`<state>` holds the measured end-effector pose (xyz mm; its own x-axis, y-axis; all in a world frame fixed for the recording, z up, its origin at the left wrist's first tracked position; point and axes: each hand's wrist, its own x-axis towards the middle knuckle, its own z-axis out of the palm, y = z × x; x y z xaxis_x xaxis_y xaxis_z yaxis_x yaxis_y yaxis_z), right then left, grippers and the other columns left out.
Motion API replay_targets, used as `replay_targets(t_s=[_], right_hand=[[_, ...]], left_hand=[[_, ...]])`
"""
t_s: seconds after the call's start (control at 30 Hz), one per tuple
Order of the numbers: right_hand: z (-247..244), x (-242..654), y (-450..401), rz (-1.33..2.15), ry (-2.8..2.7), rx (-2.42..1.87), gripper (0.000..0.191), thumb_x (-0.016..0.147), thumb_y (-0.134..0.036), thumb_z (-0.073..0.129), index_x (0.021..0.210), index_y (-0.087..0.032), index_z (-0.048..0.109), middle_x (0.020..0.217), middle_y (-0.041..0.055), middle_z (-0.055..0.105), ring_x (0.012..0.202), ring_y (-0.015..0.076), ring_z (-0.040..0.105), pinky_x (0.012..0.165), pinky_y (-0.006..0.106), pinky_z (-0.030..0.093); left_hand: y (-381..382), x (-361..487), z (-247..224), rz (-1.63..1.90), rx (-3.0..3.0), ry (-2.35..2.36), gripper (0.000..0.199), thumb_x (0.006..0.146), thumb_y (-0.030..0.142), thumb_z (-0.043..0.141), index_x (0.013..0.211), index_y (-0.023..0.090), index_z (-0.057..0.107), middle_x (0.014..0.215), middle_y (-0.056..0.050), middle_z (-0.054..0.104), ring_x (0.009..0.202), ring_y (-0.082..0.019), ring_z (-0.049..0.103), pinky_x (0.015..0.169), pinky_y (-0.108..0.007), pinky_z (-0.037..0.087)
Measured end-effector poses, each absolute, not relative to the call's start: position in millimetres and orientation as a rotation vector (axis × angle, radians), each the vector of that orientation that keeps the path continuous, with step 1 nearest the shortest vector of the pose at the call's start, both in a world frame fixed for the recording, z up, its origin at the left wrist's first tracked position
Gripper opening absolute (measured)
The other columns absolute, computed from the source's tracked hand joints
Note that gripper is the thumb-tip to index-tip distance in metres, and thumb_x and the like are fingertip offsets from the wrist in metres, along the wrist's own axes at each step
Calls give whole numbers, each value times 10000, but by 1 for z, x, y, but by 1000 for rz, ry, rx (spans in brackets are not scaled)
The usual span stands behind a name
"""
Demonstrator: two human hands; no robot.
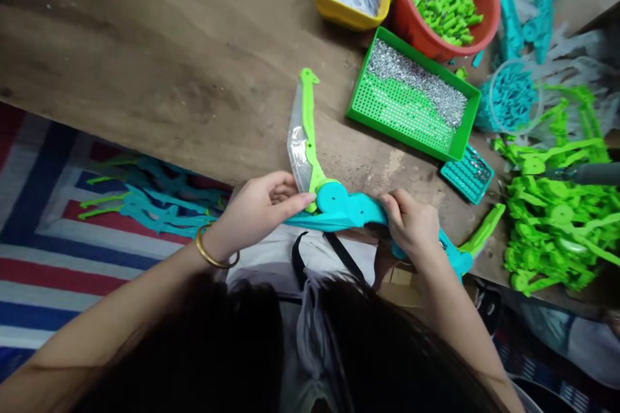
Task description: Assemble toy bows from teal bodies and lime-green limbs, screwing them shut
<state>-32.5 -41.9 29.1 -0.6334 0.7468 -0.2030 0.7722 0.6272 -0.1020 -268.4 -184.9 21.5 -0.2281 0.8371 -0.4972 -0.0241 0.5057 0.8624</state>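
Both left hand (pixel 261 210) and right hand (pixel 414 222) (forearms (pixel 130 310) converging) pinch the turquoise-green piece (pixel 356 210).

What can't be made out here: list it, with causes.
Head view: whether the turquoise and green piece runs unbroken beneath the right hand; that hand covers it.
Head view: its part beneath the left hand; that hand hides it.
Head view: single metal bits; too small.
Head view: the green pile's full extent; right edge cuts it off.
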Motion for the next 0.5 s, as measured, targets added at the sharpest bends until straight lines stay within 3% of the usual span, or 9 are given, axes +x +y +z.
replay_targets(t_s=[0.1, 0.27, 0.37, 0.5], right_hand=[[30, -29, -45, -268, 2770, 1182, 577, 976, -553, 268, 705, -190, 626, 560, 37, 588, 527, 141, 488, 551, 263, 262], [32, -20, -43, -188, 2952, 1162, 500, 997, -436, 304, 643, -200, 567, 515, 8, 520, 506, 130, 467, 541, 254, 291], [31, -16, -44, -166, 2984, 1164, 450, 1002, -371, 317, 684, -199, 585, 530, 2, 524, 520, 132, 483, 550, 251, 310], [28, -16, -48, -141, 2976, 1121, 427, 999, -342, 330, 682, -199, 579, 543, 7, 540, 529, 135, 484, 564, 259, 314]], left_hand=[[-178, -267, 21, 1038, 661, 1481, 375, 782, 417, 682, 1046, 157, 624, 949, -59, 732, 835, -182, 690, 709, -275, 557], [-182, -261, 23, 1210, 620, 1455, 453, 818, 380, 680, 1193, 169, 539, 873, -34, 722, 752, -159, 687, 645, -254, 553], [-195, -253, 25, 1324, 638, 1472, 278, 855, 367, 647, 1028, 186, 526, 948, -52, 710, 790, -155, 698, 675, -261, 567], [-216, -245, 23, 1211, 1132, 1712, 217, 809, 354, 717, 848, 182, 591, 1206, -103, 629, 1091, -220, 646, 895, -322, 547]])
